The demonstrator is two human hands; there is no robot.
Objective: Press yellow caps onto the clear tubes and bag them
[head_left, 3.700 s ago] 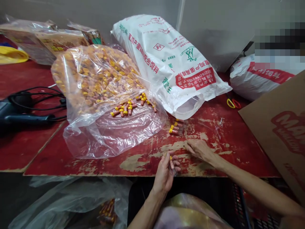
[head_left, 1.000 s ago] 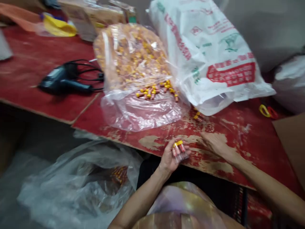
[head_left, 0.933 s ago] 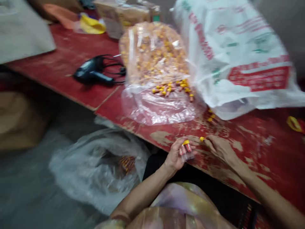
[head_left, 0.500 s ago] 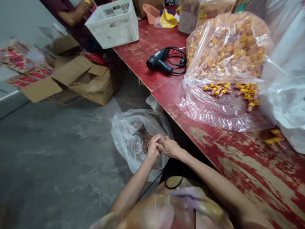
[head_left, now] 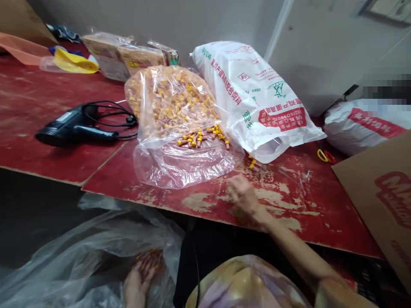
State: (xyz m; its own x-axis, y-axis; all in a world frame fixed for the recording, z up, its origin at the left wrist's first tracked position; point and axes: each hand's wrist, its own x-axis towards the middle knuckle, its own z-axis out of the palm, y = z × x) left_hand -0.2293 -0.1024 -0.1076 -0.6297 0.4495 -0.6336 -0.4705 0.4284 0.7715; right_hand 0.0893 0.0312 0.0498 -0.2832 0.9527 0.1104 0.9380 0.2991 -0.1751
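My left hand (head_left: 136, 280) reaches down into a large clear plastic bag (head_left: 105, 231) below the table edge. Its fingers look spread beside a heap of small reddish-yellow pieces (head_left: 152, 259) in that bag. Over the worn red tabletop is my right hand (head_left: 242, 194), smeared by motion, so its grip is unclear. Just beyond it lie a few small pinkish pieces with yellow caps (head_left: 253, 162). Many more such capped pieces (head_left: 180, 100) fill a clear bag on the table, and some spill onto its open mouth (head_left: 189, 164).
A black heat gun (head_left: 77, 128) with a coiled cord lies on the left. White printed sacks (head_left: 257, 94) stand behind and right. Scissors with yellow and red handles (head_left: 326, 156) lie near a cardboard box (head_left: 379, 192). A yellow cloth-like item (head_left: 73, 62) is at the back left.
The view has swung right toward the table. My hands, together over the floor bag before, are now apart: the left is lower inside it, the right has moved over the tabletop.
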